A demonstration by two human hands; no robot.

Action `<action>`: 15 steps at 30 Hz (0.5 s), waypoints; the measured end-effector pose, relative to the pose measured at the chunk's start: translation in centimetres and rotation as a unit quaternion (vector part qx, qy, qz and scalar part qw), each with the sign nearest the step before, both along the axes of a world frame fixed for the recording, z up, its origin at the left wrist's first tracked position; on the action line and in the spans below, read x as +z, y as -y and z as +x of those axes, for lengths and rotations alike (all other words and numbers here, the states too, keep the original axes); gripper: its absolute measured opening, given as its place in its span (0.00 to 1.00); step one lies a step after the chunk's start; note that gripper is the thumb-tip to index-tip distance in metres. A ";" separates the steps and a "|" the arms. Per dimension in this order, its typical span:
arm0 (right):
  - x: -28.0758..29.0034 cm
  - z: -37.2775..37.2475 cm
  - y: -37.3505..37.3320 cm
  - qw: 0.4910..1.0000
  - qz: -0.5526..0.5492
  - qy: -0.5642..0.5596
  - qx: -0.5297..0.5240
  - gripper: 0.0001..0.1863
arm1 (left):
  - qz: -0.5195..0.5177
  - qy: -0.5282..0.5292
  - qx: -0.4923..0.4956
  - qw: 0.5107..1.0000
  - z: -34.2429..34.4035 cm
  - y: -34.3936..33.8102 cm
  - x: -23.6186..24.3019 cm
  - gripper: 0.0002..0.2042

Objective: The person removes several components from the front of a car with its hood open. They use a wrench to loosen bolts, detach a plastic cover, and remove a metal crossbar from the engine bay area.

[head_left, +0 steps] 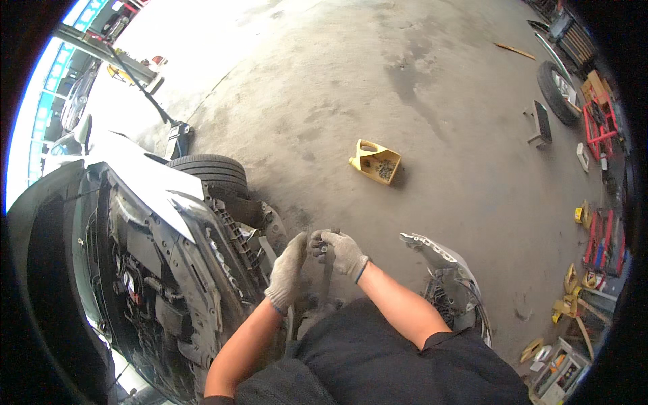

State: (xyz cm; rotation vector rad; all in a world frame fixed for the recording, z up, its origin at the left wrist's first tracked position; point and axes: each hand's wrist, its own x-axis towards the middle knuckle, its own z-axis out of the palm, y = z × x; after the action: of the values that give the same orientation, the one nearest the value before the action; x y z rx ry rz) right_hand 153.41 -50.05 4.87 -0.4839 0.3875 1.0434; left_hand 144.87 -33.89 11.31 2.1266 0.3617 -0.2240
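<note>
Both my hands wear pale knitted work gloves and are close together in front of me, beside the car's stripped front end. My right hand (345, 255) is curled, with a small, round, metallic-looking piece (324, 249) at its fingers; its kind is too small to tell. A dark, narrow shape hangs just below that hand, too blurred to name. My left hand (289, 267) is turned edge-on with its fingertips near the right hand's. The back of the glove hides most of its fingers. The car's engine bay (152, 290) lies open to the left.
A yellow cut-open jug (383, 169) with small hardware inside stands on the concrete floor. A front wheel (210, 170) and a floor jack (179, 138) are at left. A detached bumper (439, 251) lies close on my right. Tools, red racks (601, 128) and a loose wheel (557, 93) line the right side.
</note>
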 end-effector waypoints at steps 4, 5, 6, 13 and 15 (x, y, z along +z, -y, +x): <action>-3.3 1.7 2.0 0.996 -0.071 -0.039 -0.047 0.10 | -0.330 -0.066 0.266 0.903 -1.8 -1.5 -0.3 0.15; -4.3 2.2 2.1 0.993 -0.078 -0.058 -0.062 0.10 | -0.348 -0.071 0.298 0.886 -2.9 -2.3 -0.1 0.15; -5.0 3.1 2.6 0.987 -0.118 -0.081 -0.076 0.11 | -0.337 -0.107 0.336 0.873 -3.2 -2.7 0.9 0.15; -17.9 14.6 5.7 0.846 -0.457 -0.117 -0.251 0.15 | -0.281 -0.187 0.434 0.835 -10.0 -4.0 3.8 0.14; -19.6 15.2 6.7 0.790 -0.549 -0.132 -0.241 0.16 | -0.343 -0.229 0.533 0.739 -8.1 -1.9 8.3 0.13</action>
State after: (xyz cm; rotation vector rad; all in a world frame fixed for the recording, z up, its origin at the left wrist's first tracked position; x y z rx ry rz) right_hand 168.62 -56.76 -14.75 -1.2006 1.3248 0.2748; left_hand 136.80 -31.94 19.58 0.8627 1.4641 -0.1520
